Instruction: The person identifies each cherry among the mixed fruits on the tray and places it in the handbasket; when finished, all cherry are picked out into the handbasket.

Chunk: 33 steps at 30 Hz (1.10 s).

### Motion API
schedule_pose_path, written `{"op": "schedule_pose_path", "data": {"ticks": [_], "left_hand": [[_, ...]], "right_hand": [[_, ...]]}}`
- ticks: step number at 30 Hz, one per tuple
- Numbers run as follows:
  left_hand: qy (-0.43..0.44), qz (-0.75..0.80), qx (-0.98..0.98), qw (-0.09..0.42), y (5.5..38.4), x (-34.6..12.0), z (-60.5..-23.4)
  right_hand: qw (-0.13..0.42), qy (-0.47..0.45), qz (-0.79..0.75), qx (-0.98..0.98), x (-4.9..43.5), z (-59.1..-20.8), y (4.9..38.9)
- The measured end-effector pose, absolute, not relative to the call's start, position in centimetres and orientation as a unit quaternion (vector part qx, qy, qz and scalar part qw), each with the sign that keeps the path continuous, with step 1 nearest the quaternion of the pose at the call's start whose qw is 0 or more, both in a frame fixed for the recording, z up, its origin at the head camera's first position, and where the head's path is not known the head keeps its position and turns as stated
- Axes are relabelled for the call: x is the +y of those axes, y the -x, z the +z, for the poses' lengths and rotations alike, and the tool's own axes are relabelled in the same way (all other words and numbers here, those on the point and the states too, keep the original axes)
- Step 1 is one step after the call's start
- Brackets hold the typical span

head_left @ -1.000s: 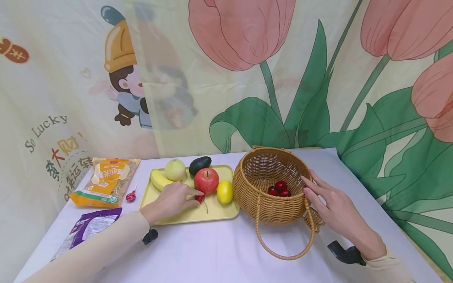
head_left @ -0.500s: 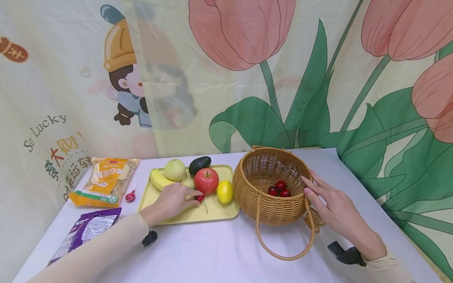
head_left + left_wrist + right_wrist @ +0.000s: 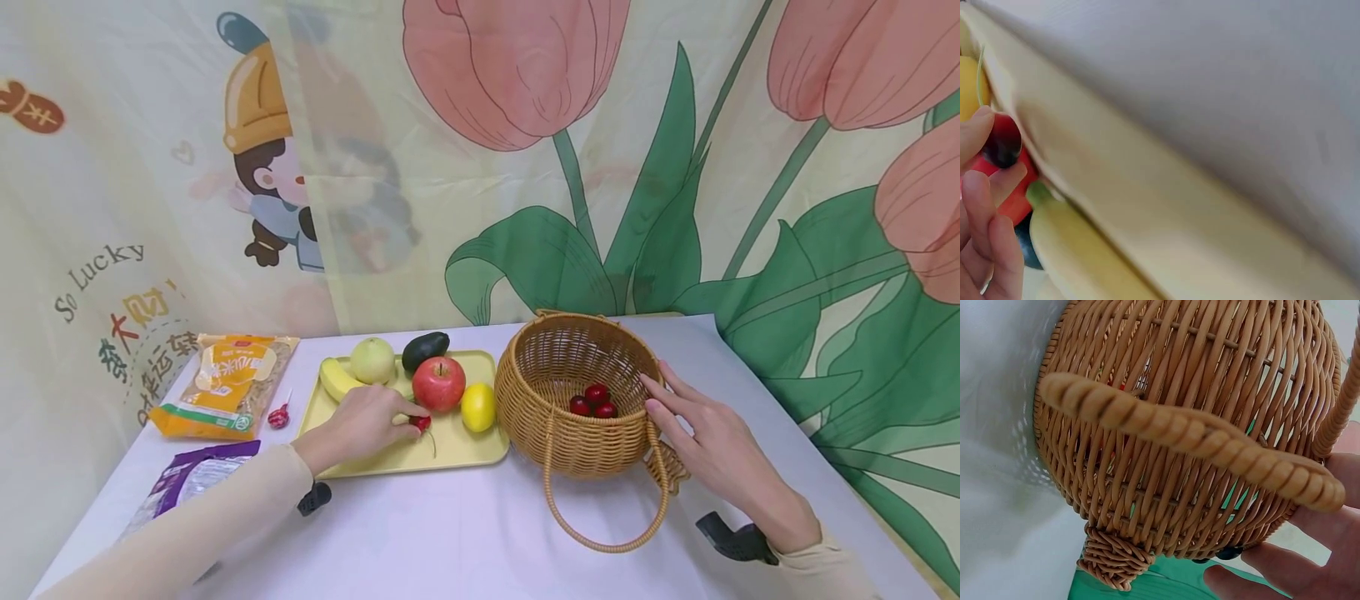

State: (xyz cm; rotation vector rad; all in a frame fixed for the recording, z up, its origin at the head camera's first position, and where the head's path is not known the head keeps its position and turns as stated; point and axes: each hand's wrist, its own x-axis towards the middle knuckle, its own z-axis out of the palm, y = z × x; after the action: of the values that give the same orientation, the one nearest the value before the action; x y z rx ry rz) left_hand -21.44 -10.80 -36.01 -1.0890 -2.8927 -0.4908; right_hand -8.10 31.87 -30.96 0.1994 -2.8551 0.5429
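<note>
My left hand (image 3: 367, 429) pinches a dark red cherry (image 3: 420, 423) by thumb and fingertips, low over the front of the yellow tray (image 3: 360, 467). In the left wrist view the cherry (image 3: 1005, 140) shows its thin green stem. About it on the tray are a red apple (image 3: 438, 384), a lemon (image 3: 478, 407), a banana (image 3: 337, 381), a pale green round fruit (image 3: 372, 360) and a dark avocado (image 3: 425, 352). My right hand (image 3: 716, 442) rests with extended fingers on the right rim of a wicker basket (image 3: 577, 446). Several cherries (image 3: 597, 400) lie inside.
Left of the tray are an orange snack bag (image 3: 225, 387), a wrapped lollipop (image 3: 278, 416) and a purple-and-silver bag (image 3: 198, 475), partly behind my left sleeve. The basket's handle (image 3: 607, 548) hangs down toward me. A printed curtain (image 3: 525, 250) stands behind the table.
My left hand has shifted slightly left and toward me with the cherry between its fingertips. The right hand and the basket have stayed in place.
</note>
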Motion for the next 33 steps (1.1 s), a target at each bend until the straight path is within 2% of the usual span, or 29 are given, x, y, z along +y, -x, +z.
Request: {"op": "schedule_pose_path", "data": {"ticks": [8,14,22,28,33], "left_hand": [[0.395,-0.124,-0.910,-0.016,22.5,-10.8,-32.9],[0.449,-0.117,-0.884,-0.062,23.8,-10.4,-29.3],[0.448,-0.125,-0.872,-0.152,25.9,-7.4,-23.6],[0.449,-0.074,-0.879,-0.141,27.9,-4.4,-20.1],[0.447,-0.047,-0.885,-0.118,29.1,-1.2,-18.6]], "right_hand": [[0.114,-0.066,0.187,-0.974,31.9,-31.0,8.1],[0.117,-0.069,0.189,-0.973,31.9,-31.0,8.1],[0.121,-0.071,0.194,-0.971,32.0,-31.1,8.0],[0.124,-0.075,0.195,-0.970,31.9,-30.9,8.1],[0.119,-0.072,0.192,-0.971,31.9,-31.0,8.0]]}}
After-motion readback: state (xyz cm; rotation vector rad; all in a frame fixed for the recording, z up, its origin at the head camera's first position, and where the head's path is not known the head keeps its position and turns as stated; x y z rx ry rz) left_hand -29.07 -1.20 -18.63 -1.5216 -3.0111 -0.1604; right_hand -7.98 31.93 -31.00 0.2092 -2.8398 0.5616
